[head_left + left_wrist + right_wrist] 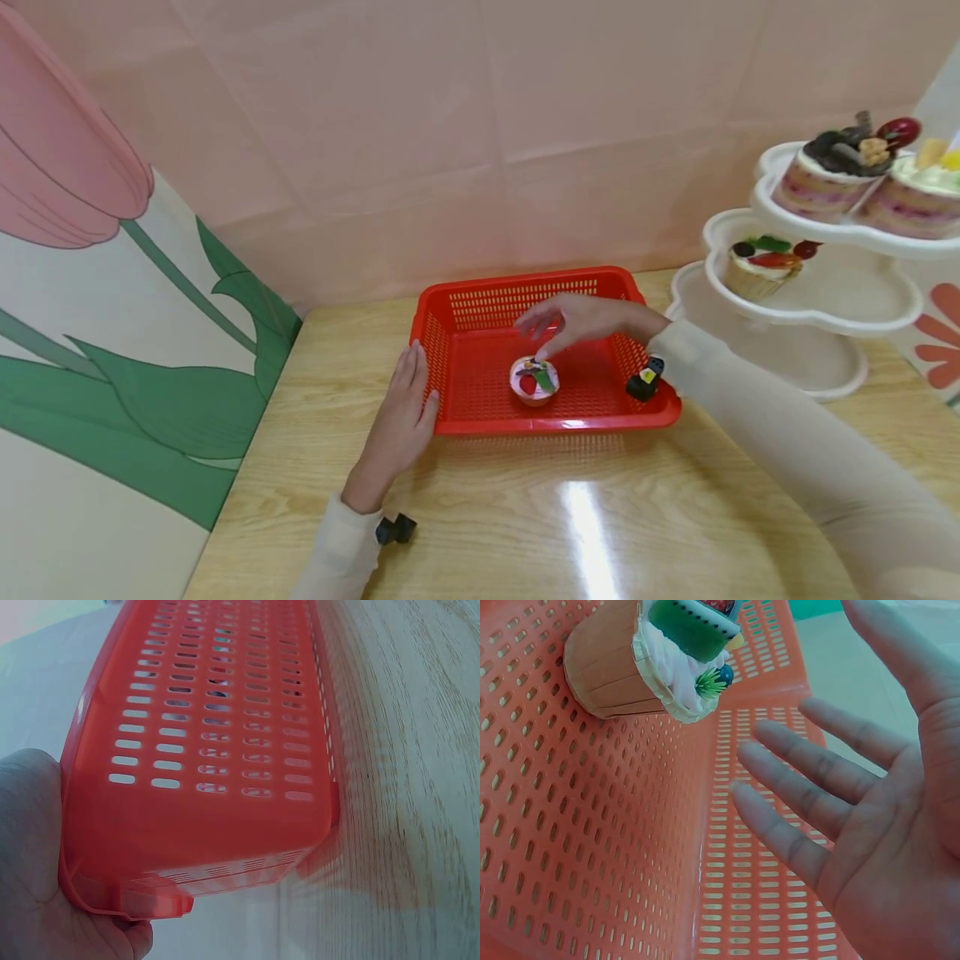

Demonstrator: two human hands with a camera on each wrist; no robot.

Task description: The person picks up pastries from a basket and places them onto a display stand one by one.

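Inside the red plastic basket [480, 367] a fake cupcake [535, 382] stands upright, topped with pink cream, a strawberry and a green piece. My right hand [573, 323] hovers over the basket just behind the cupcake, its fingers spread and holding nothing. In the right wrist view, a gap shows between those fingers [780, 832] and the cupcake's brown paper cup [607, 664]. My left hand [401, 412] rests against the basket's left rim, fingers straight along it and thumb by the near corner. The left wrist view shows this hand [37, 877] touching the basket's corner [187, 832].
To the right stands a white tiered stand [817, 312]. Its top tier carries a chocolate-topped cake cup [832, 179] and a cream-topped one [926, 196]; a fruit tart [761, 271] sits on the middle tier. A pink-covered wall [450, 167] rises behind the wooden table [480, 517].
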